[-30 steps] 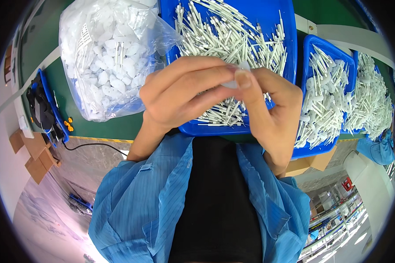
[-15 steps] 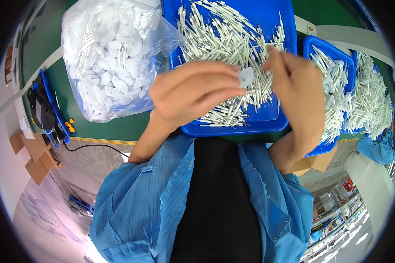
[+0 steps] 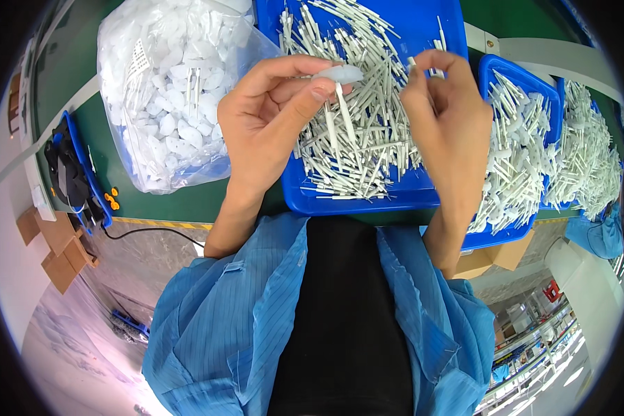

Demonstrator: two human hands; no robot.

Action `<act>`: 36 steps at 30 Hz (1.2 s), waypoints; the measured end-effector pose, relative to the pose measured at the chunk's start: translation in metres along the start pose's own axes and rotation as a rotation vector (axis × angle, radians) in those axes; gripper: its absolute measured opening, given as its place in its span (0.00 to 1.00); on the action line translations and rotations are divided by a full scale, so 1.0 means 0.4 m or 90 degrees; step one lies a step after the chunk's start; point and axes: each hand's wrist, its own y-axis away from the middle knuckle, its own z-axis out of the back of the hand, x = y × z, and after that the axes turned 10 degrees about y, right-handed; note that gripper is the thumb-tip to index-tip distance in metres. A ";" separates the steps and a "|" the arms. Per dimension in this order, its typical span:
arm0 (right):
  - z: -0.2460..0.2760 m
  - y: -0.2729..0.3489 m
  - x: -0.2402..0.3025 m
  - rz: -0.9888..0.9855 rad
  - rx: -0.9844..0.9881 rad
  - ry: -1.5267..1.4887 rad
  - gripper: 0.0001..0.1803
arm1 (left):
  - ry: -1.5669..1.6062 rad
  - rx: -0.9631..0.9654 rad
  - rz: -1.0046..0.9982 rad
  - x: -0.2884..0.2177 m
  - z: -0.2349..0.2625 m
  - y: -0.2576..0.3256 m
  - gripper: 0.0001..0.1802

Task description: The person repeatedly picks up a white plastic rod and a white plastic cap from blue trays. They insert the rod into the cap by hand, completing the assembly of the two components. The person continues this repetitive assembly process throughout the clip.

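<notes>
My left hand [image 3: 263, 114] pinches a translucent white plastic piece [image 3: 347, 74] between thumb and fingers, above the big blue tray [image 3: 367, 204]. Two white rods [image 3: 345, 114] hang down from under that piece; whether they are fixed in it I cannot tell. To the right, my right hand [image 3: 451, 121] is closed at the fingertips on a thin white rod [image 3: 412, 64], its end poking out by the thumb. Loose white rods with thin metal tips [image 3: 367, 149] fill much of the tray below both hands.
A clear plastic bag [image 3: 180, 132] of similar translucent pieces stands left of the tray. On the right, a smaller blue tray [image 3: 492, 239] holds rods with plastic pieces on them, and another heap [image 3: 586, 159] lies beyond. Orange parts [image 3: 111, 199] and a tray of black items [image 3: 66, 170] sit far left.
My left hand has drawn back up and left and turned, showing its palm and the rods under the plastic piece. My right hand has shifted slightly left and up.
</notes>
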 end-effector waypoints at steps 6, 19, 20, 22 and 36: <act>-0.023 0.091 0.064 0.053 0.056 -0.156 0.09 | -0.008 -0.026 -0.001 0.001 0.002 0.002 0.11; -0.070 0.110 0.055 0.103 -0.090 -0.052 0.09 | 0.017 0.021 -0.007 0.002 -0.005 0.001 0.12; -0.069 0.109 0.053 0.112 -0.096 -0.042 0.10 | 0.021 0.020 -0.004 0.002 -0.005 0.001 0.12; -0.067 0.110 0.048 0.130 -0.107 -0.023 0.10 | 0.038 0.008 0.006 0.001 -0.006 0.001 0.11; -0.052 0.104 0.054 0.023 0.103 -0.194 0.08 | 0.052 0.086 -0.064 0.007 0.001 -0.008 0.12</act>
